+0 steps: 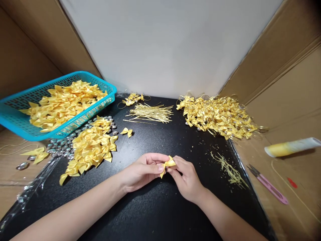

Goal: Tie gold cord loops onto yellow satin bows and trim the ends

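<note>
Between my two hands, just above the black table [140, 214], is a yellow ribbon bow [169, 163]. My left hand [142, 169] pinches its left side between thumb and fingers. On the other side, the thumb and fingertips of my right hand [187, 175] close on the bow's right loop. What lies behind the bow is hidden by my fingers. A single yellow bow [126, 132] rests beyond my left hand, beside a heap of loose bows [90, 147]. Farther back lies a bundle of cut gold cord pieces [151, 112].
A blue basket [110, 95] full of bows stands at left, with silver beads [61, 147] in front. Finished-looking bows with gold loops [218, 115] are piled back right. Cord scraps [232, 170], pink thread snips [272, 190] and a yellow-white roll [291, 147] lie at right.
</note>
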Demonstrator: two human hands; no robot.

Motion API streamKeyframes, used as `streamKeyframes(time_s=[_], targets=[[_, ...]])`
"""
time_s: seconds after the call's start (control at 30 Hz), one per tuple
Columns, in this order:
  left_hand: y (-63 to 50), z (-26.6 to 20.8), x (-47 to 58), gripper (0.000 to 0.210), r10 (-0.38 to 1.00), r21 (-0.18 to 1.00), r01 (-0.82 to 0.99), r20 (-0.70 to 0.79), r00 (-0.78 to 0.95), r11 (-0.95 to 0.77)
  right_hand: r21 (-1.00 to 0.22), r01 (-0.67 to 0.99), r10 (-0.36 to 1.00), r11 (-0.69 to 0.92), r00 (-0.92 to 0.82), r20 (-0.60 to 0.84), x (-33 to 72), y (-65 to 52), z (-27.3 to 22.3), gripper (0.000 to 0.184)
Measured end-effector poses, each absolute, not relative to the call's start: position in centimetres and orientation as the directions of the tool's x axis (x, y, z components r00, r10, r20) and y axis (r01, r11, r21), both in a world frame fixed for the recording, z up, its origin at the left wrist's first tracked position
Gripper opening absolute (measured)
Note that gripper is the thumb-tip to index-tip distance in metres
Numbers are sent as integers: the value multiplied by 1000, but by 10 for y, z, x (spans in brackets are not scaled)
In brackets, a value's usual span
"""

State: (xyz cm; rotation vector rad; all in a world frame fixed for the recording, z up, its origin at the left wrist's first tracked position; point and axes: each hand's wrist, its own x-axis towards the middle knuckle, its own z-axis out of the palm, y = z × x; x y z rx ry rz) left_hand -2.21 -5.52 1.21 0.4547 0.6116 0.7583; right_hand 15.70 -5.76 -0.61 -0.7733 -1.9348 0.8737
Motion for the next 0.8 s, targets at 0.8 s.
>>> streamKeyframes(time_s=[0.8], targets=[[-54,10,-21,23,754,543,-535,-355,553,648,-829,203,805,520,-441,397,156,-58,-7,25]])
